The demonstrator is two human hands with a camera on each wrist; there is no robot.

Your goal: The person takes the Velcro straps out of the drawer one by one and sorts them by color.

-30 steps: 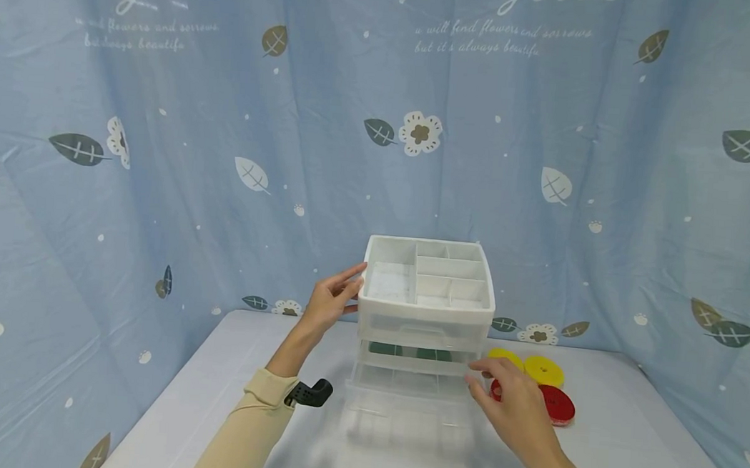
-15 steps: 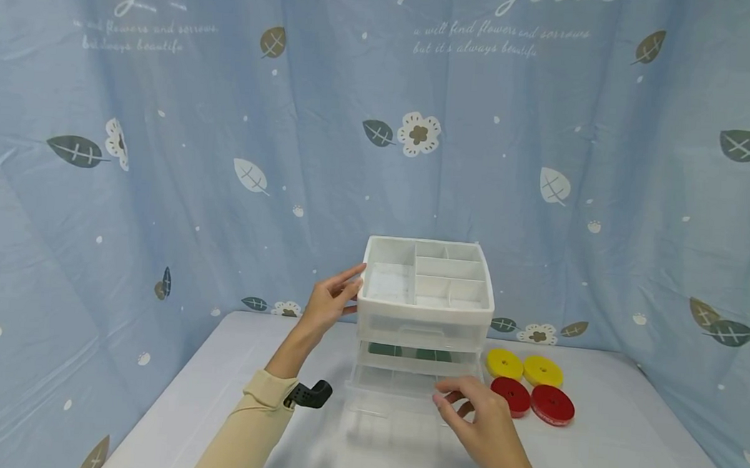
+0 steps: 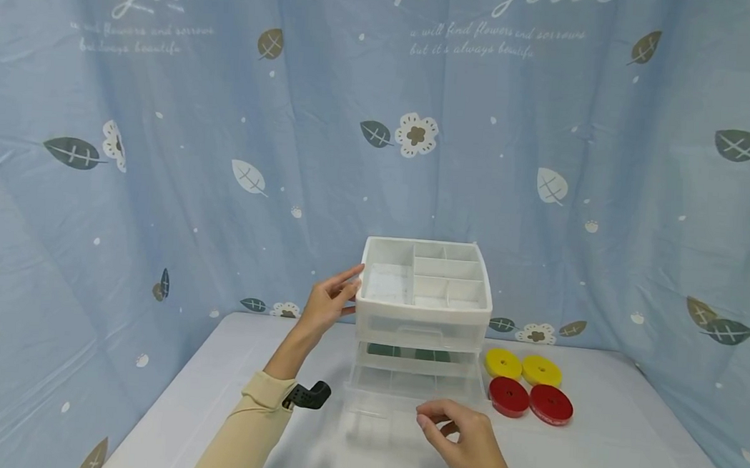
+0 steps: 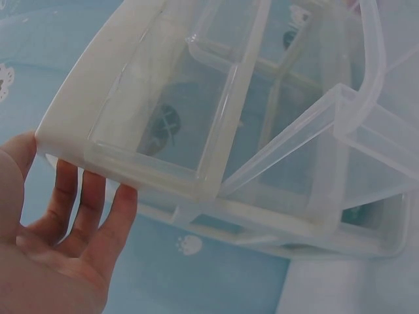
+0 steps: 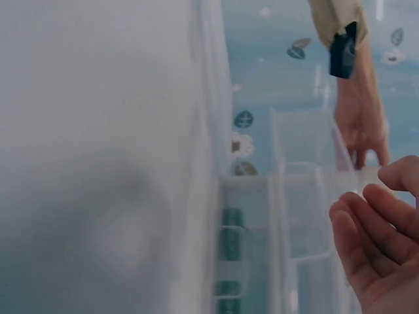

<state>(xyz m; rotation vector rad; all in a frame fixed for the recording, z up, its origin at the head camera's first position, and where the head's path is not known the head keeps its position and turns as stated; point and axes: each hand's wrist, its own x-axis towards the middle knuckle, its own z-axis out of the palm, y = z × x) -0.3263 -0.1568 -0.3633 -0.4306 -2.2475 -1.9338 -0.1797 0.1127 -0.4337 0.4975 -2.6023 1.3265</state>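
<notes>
"What's it all made of?"

"The drawer unit (image 3: 422, 324) is plastic: a glossy white, softly bowed frame over cloudy, see-through drawers (image 3: 367, 405). A creased blue curtain (image 3: 325, 102), printed with leaves and flowers, hangs at the far side; the table (image 3: 633, 443) is smooth and white."

"And the round things?"

"Two yellow discs (image 3: 550, 375) and, nearer, two red discs (image 3: 561, 407), flat and thick-rimmed, on the table just right of the unit."

"How does the unit look?"

"Upright, about mid-table. Its top tray (image 3: 388, 281) has one big compartment on the left, smaller ones on the right. The uppermost drawer sits flush; lower ones jut toward the near side, and green patches (image 3: 433, 355) show inside."

"The hands?"

"The left hand (image 3: 325, 306) reaches from the near left, beige sleeve (image 3: 250, 427) behind it, fingers spread, tips resting against the unit's left side. The right hand (image 3: 465, 440) is by the lowest drawer's right front, fingers loosely bent, nothing between them. Whether it touches the drawer, I can't tell."
</notes>
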